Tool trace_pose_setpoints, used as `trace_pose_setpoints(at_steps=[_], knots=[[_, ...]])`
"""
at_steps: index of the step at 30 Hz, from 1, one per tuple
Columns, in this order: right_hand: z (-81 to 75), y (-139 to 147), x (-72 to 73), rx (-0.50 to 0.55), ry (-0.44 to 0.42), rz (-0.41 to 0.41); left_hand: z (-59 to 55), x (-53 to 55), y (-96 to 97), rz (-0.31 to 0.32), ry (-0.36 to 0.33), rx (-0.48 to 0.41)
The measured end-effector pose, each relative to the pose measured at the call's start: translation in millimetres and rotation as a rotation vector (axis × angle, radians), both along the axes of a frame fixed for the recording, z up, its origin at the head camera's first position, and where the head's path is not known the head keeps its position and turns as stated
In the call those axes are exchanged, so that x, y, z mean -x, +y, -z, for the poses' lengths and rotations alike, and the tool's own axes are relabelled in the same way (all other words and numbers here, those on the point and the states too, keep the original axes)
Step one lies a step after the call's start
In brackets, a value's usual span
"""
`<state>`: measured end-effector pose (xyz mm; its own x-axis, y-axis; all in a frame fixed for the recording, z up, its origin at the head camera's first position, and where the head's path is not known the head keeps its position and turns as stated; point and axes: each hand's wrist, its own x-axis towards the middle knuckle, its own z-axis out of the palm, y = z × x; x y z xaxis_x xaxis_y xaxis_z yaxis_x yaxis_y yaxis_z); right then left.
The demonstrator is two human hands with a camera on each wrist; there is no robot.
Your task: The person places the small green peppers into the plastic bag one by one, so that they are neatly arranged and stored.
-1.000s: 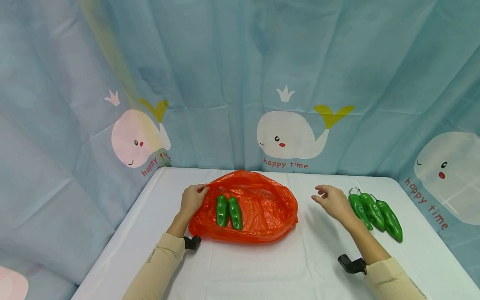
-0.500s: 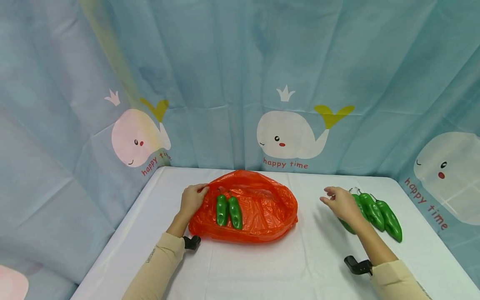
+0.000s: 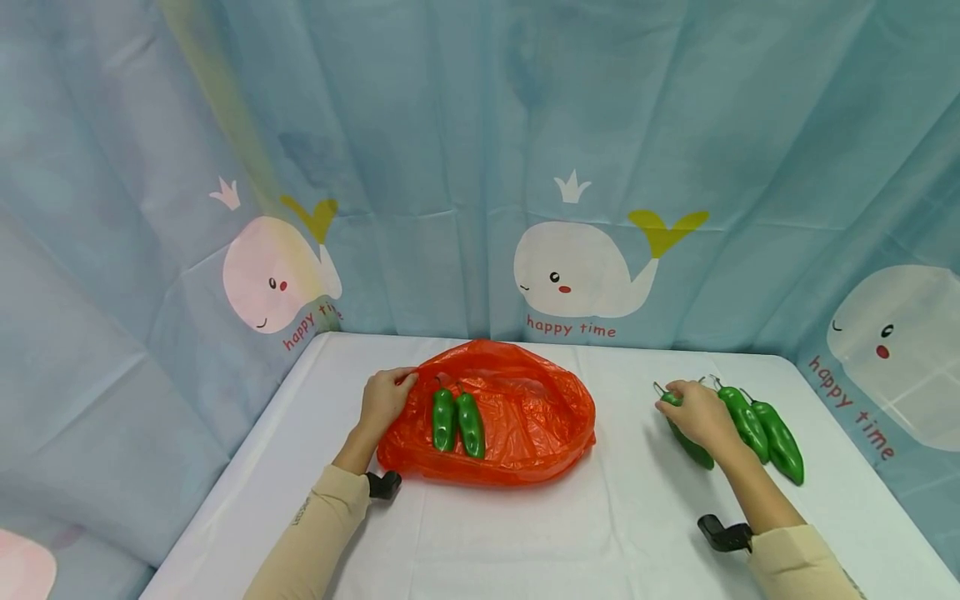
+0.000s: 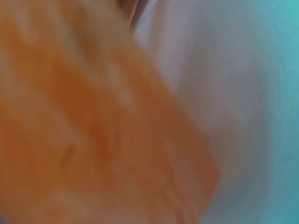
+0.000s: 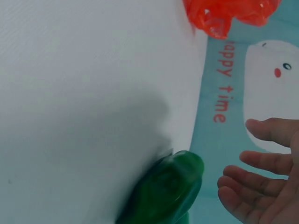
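My left hand [image 3: 384,402] pinches the left rim of a red plastic bag [image 3: 517,467], which lies spread with its mouth open. Two green peppers [image 3: 457,423] lie side by side in the bag's left part. Blurred orange-red plastic [image 4: 103,130] fills much of the left wrist view; left fingers are hidden there. At the right, my right hand [image 3: 701,414] hovers over a green pepper [image 3: 690,448], partly covering it. The right wrist view shows the right hand [image 5: 268,172] with fingers spread, apart from a green pepper [image 5: 166,191].
More green peppers [image 3: 780,442] lie beside the right hand, one mostly hidden by it. A white cloth [image 3: 525,542] covers the table. Behind it hangs a blue curtain [image 3: 420,167] with whale prints.
My right hand has moved right, away from the bag, and come over the leftmost loose pepper. The left hand and the bag have stayed in place.
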<state>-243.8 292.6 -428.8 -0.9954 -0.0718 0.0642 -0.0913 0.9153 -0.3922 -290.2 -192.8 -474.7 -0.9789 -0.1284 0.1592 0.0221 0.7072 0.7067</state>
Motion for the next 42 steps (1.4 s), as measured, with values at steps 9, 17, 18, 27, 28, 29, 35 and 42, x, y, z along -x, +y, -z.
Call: trace_pose_setpoints(at_steps=[9,17,18,27,28,29,35,42], knots=[[12.9,10,-0.9,-0.077,-0.021,0.032,-1.0,-1.5,0.2,0.000,-0.023,-0.012],[21.8,12,-0.2,-0.164,0.003,0.056,-1.0,-3.3,0.8,0.003,-0.022,-0.019],[22.4,12,0.2,-0.173,0.007,0.056,-0.8,-3.4,0.8,0.004,-0.021,-0.019],[28.3,11,-0.2,-0.212,0.056,0.051,-0.2,-3.1,1.9,0.001,-0.026,-0.028],[28.6,10,-0.4,-0.211,0.063,0.049,0.0,-2.9,2.0,0.001,-0.024,-0.025],[28.9,10,-0.7,-0.212,0.071,0.048,0.2,-2.7,2.0,-0.001,-0.021,-0.024],[30.0,4,-2.1,-0.212,0.100,0.053,-0.5,-2.4,1.2,-0.004,-0.021,-0.026],[33.2,0,1.1,-0.220,0.102,0.066,-1.0,-0.8,-0.7,-0.003,-0.028,-0.019]])
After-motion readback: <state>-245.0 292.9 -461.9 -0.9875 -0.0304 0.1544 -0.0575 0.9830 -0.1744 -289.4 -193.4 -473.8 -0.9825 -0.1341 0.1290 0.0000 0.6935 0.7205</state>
